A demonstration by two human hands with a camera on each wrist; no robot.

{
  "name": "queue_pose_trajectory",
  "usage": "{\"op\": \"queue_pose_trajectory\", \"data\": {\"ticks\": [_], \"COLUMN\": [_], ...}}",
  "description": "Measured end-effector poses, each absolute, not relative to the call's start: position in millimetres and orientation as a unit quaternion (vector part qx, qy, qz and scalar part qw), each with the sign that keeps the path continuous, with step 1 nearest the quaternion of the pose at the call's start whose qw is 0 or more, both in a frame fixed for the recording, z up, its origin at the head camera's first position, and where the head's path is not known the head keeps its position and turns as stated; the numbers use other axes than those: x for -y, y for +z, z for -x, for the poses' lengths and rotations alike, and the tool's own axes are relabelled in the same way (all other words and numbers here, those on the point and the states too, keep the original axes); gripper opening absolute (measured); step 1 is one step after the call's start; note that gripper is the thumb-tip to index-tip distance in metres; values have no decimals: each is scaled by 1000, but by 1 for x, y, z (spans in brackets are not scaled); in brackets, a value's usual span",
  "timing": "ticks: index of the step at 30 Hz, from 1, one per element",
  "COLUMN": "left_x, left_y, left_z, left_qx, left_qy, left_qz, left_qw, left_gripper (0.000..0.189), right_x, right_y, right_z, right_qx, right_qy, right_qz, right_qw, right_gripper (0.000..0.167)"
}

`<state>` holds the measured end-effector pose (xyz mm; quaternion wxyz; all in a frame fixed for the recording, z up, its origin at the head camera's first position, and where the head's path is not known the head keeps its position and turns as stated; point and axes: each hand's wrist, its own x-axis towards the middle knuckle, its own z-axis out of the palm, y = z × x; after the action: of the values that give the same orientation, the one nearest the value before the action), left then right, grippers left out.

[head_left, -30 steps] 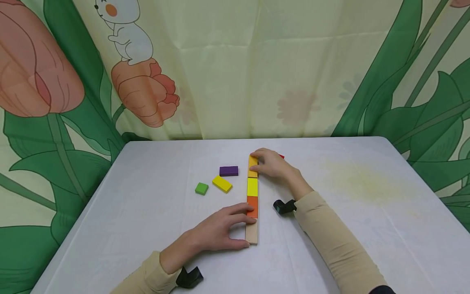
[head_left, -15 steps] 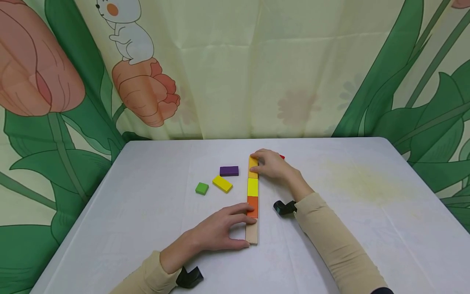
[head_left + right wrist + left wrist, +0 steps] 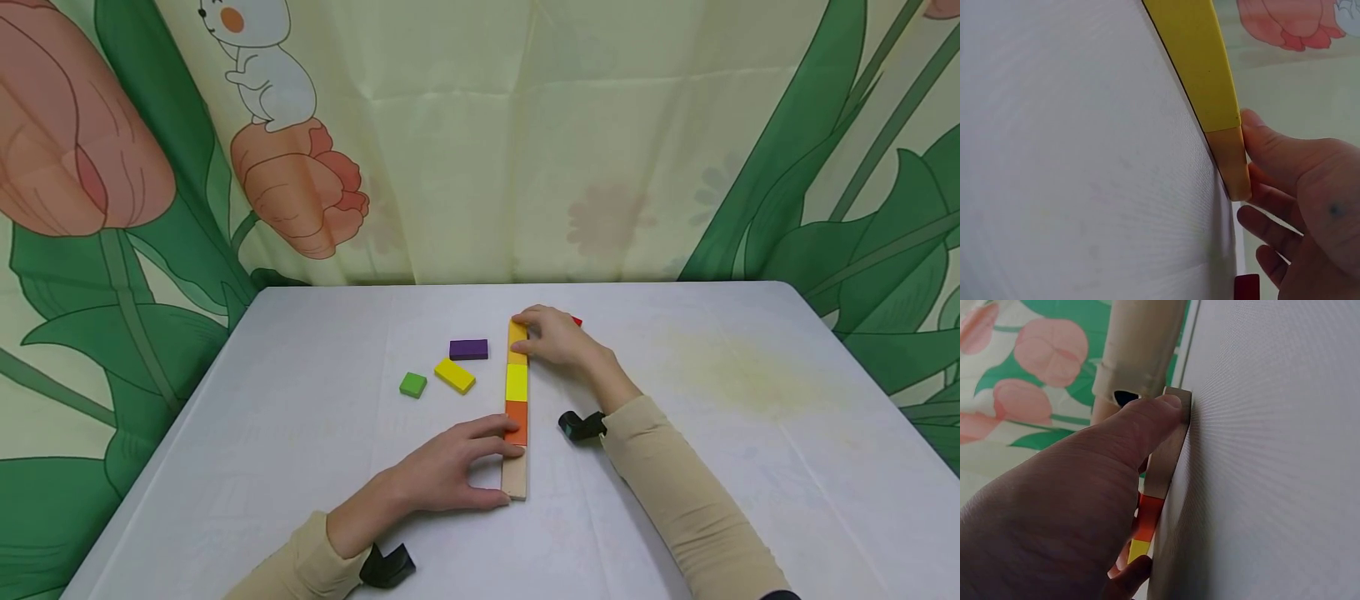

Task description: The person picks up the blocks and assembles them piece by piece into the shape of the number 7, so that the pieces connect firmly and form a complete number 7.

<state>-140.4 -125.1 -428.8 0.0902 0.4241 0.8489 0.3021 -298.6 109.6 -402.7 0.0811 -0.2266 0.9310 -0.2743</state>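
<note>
A straight row of wooden blocks runs away from me on the white table. Nearest is a plain wood block (image 3: 514, 477), then an orange block (image 3: 517, 412), a yellow block (image 3: 516, 382) and an amber block (image 3: 516, 333). My left hand (image 3: 438, 473) lies at the row's near end, fairly straight fingers touching the orange and plain blocks, thumb against the plain one's near corner. At the far end my right hand (image 3: 558, 337) holds the amber block between thumb and fingers. In the right wrist view, the thumb meets the amber block (image 3: 1232, 164) near its seam with yellow.
Left of the row lie a purple block (image 3: 468, 349), a loose yellow block (image 3: 454, 377) and a small green block (image 3: 412, 384). A red block (image 3: 577, 321) is mostly hidden behind the right hand. A printed curtain (image 3: 450, 167) hangs behind the table (image 3: 712, 467).
</note>
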Motion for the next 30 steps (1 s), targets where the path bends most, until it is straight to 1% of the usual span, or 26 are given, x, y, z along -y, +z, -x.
{"op": "queue_pose_trajectory", "data": {"ticks": [30], "left_x": [124], "left_y": [-428], "left_z": [139], "left_qx": [-852], "left_qy": [301], "left_qz": [-416], "left_qw": [97], "left_gripper": [50], "right_x": [-113], "right_y": [-406], "right_z": [292], "right_qx": [-931], "right_qy": [-273], "right_qz": [232], "right_qw": [72], "right_gripper": [58]}}
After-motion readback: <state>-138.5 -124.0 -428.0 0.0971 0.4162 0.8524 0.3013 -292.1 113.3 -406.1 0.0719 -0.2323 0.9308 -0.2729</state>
